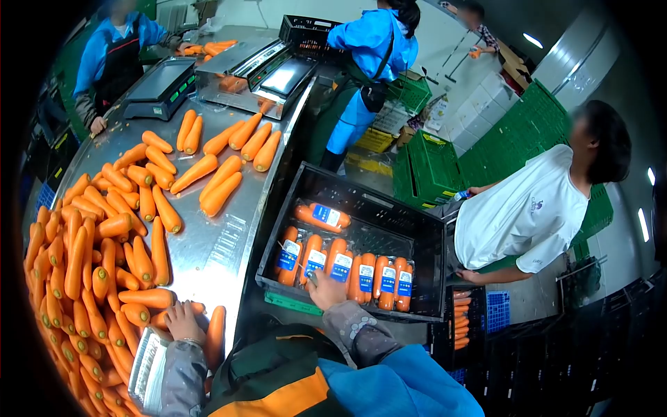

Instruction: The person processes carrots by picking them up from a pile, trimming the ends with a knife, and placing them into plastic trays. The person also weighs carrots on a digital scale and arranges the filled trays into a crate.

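Observation:
My left hand (185,324) rests at the near edge of a big heap of loose carrots (97,264), its fingers spread over a carrot (158,320). Beside its wrist lies a single carrot (216,336), and a pale ribbed block (147,372) stands just below. My right hand (326,290) reaches into a black crate (351,186) with its fingers closed at a bag of carrots (313,260) that has a blue and white label. More bagged carrots (340,263) stand in a row to its right, and one bag (322,216) lies crosswise behind them.
The metal table (201,257) holds digital scales (160,87) at its far end. One person in blue (375,48) stands behind the crate, another (118,48) across the table. A person in a white shirt (517,208) is at right, near green crates (427,167).

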`<state>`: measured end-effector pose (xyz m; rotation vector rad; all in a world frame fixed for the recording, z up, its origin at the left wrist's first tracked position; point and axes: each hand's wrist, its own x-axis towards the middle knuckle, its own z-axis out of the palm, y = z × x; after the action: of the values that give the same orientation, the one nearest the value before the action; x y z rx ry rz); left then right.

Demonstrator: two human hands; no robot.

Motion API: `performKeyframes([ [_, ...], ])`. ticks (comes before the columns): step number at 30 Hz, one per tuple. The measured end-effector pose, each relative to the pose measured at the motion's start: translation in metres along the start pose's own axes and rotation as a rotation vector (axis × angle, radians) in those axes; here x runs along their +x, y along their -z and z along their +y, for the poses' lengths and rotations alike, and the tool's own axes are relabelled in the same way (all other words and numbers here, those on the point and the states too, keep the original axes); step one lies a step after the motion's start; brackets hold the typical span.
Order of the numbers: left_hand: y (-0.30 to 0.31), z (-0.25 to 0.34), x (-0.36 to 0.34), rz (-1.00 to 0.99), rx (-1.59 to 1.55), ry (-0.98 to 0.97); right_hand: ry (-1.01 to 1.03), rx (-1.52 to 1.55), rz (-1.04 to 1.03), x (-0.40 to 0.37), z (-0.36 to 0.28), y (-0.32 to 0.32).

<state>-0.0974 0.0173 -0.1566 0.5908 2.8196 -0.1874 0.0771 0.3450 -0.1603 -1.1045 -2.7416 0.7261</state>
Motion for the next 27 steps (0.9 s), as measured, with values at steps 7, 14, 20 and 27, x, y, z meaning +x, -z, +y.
performKeyframes([
  [7,0.032,0.007,0.022,-0.077,-0.011,-0.152,-0.039,-0.005,-0.109,0.008,0.007,-0.009],
  [14,0.054,0.017,0.017,0.475,-0.571,-0.058,0.0,-0.034,0.016,0.004,-0.003,-0.008],
  [20,0.083,0.028,-0.001,0.562,-1.149,-0.278,0.158,0.283,0.241,0.001,0.004,-0.012],
  [27,0.131,0.015,-0.054,0.069,-1.971,-0.245,-0.005,1.084,-0.238,-0.011,-0.078,0.021],
])
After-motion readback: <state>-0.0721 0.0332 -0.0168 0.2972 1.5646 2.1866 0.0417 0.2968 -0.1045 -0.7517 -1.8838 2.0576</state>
